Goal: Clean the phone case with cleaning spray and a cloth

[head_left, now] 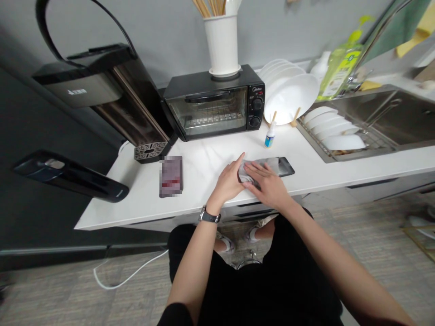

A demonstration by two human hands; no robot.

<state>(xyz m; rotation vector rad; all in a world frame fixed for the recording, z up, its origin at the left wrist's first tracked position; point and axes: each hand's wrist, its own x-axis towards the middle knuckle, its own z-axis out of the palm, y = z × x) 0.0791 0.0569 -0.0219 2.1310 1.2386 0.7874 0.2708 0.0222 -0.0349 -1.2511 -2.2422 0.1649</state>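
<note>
"How many hands were at it, and where?"

"2, in front of the Midea toaster oven [214,111]. The right hand [270,186] lay with fingers stretched out flat on 1 grey cloth [273,165]. The left hand [227,180] touched the cloth's left end, thumb raised; I couldn't tell whether its partly hidden fingers were clasping anything."

"And that cloth?"

"On the counter [204,165], ahead of the oven's right half, covering part of 1 flat black object [288,167]."

"What else did you count around the oven?"

"1 white spray bottle [269,137] with a blue label, just off its front right corner. 1 drinks dispenser [125,108] and 1 dark flask [78,176] were to its left, 1 pixelated item [171,176] in front of its left end, and 1 white utensil holder [222,43] on top."

"To its right?"

"At least 4 white plates [290,99] just beside it; farther off, 1 green pump bottle [341,68] and at least 4 white bowls [343,141]."

"Knobs [257,104] on the oven?"

"2."
</note>
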